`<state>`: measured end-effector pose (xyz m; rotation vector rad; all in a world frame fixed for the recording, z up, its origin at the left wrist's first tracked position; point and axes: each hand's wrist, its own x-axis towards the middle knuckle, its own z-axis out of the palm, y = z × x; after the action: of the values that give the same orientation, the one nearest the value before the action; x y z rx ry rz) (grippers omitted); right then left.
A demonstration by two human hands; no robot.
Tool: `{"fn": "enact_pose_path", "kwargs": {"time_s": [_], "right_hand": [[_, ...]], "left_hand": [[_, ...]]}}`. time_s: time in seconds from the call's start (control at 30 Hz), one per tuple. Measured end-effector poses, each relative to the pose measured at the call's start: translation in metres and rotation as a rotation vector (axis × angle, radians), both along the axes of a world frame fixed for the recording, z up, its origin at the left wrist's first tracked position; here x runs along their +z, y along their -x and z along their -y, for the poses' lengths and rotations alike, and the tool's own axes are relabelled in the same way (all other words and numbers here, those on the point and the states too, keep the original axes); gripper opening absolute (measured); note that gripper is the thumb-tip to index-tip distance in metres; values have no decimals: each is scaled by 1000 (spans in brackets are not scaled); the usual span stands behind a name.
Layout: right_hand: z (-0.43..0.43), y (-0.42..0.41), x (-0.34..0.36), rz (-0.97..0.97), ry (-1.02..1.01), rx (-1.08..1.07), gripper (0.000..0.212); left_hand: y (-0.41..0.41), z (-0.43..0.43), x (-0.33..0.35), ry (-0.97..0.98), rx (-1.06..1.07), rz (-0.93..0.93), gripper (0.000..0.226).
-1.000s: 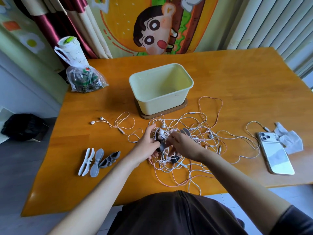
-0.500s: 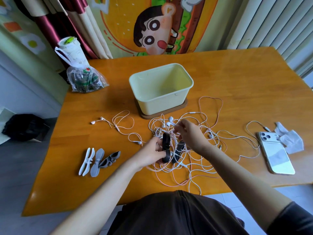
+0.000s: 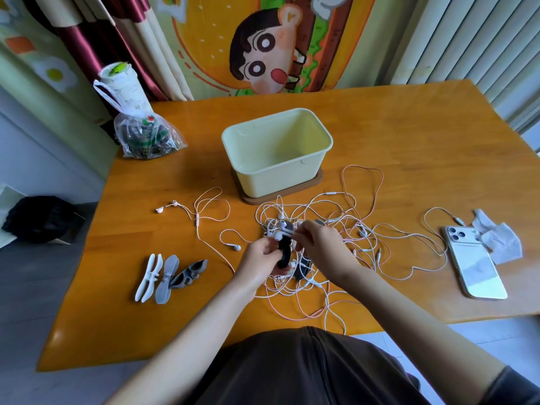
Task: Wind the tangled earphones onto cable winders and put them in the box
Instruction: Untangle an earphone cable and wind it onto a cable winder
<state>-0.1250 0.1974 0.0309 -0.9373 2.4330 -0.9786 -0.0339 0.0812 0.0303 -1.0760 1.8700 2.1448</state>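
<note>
Here, a black winder (image 3: pixel 284 254) stands upright, gripped by the left hand (image 3: pixel 258 258), likely steadied for winding. The right hand (image 3: pixel 320 248) pinches white earbuds (image 3: pixel 281 227) at its top. The tangle (image 3: pixel 344 226) lies beneath both hands, the box (image 3: pixel 277 179) beyond them, and spare winders (image 3: pixel 168 276) left.

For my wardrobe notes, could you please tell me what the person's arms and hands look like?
The left hand and right hand are bare: no gloves, rings or watch show. Both forearms are uncovered; a dark sleeve shows at the right upper arm.
</note>
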Motion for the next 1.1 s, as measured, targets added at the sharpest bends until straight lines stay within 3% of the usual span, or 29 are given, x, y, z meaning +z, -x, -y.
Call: {"fn": "enact_pose_path", "kwargs": {"time_s": [0.23,0.6,1.1], "right_hand": [[-1,1,3,-15,-25,-30,18],[-4,6,7,73,111,-130,19],[-3,0,11,-22,110,-84,15]], "left_hand": [[1,-3,7,-123,-11,-37,13],[2,-3,7,-13,-55,-108,16],[7,-2,7,11,-3,-98,18]]}}
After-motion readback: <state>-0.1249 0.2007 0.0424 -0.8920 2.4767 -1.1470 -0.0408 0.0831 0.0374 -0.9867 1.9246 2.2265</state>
